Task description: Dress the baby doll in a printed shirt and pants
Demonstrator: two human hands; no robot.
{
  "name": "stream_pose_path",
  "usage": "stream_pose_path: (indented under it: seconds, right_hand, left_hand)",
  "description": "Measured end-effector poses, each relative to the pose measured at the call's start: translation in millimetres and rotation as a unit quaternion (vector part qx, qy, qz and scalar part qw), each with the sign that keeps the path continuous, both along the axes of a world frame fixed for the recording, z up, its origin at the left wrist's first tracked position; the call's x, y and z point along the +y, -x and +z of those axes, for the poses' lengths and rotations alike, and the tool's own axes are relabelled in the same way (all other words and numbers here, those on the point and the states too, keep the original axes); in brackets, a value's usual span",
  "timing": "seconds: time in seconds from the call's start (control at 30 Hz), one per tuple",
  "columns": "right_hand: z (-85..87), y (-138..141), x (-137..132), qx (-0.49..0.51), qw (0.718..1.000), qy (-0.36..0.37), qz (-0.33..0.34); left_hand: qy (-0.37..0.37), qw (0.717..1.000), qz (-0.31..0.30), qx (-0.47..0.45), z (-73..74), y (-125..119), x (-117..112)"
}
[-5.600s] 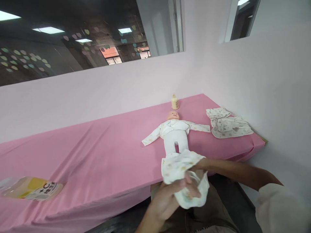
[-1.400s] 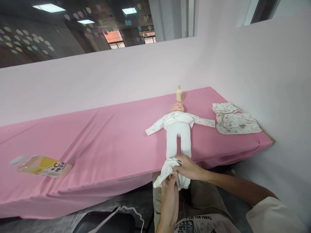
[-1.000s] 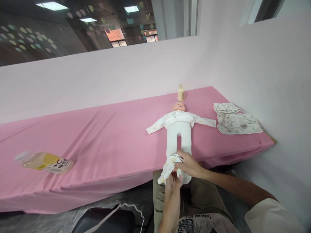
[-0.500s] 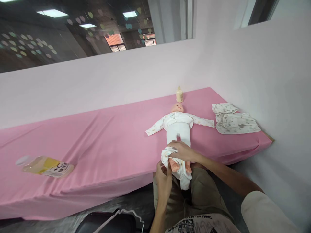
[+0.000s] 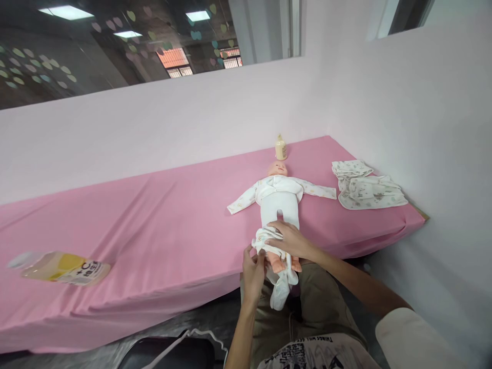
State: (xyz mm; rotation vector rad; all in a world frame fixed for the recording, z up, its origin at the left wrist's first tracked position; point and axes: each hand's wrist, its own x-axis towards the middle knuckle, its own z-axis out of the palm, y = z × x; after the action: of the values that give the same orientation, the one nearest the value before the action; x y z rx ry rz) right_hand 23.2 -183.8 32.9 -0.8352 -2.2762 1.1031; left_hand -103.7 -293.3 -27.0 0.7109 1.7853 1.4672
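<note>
A baby doll [image 5: 277, 168] lies on its back, head toward the wall, in a patterned white top [image 5: 246, 198] with the sleeves spread. White cloth covers its body and upper legs, and its bare feet [image 5: 277, 264] point at me. Patterned white baby pants [image 5: 264, 237] are bunched round the doll's lower leg on the left, and part of them hangs below the feet. My left hand [image 5: 253, 272] pinches the bunched edge from the left. From the right, my right hand [image 5: 290, 240] lies over the lower legs with its fingers closed on the same cloth.
Folded patterned baby clothes [image 5: 369, 187] lie at the right end of the pink-covered table [image 5: 172, 220]. A pump bottle [image 5: 280, 148] stands behind the doll's head. On the left lies a drink bottle [image 5: 65, 267]. A black seat [image 5: 172, 353] with a white cable is below the front edge.
The bunched pants sit slightly higher round the doll's leg, and their hanging part has swung left. Both hands remain on the cloth. The whole view has shifted slightly.
</note>
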Motion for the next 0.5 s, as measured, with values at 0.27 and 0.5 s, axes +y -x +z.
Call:
stream_pose_path:
  seconds: [0.27,0.5]
  right_hand:
    - [-12.3,-50,-17,-0.013,0.999,-0.048,-0.016]
    - [-80.1,-74,-94,0.044,0.977,0.041,-0.203]
  left_hand:
    - [-0.045,0.994,0.074,0.068,18.2,3,-12]
    - [-0.069,0.82,-0.248,0.511,90.3,-17,10]
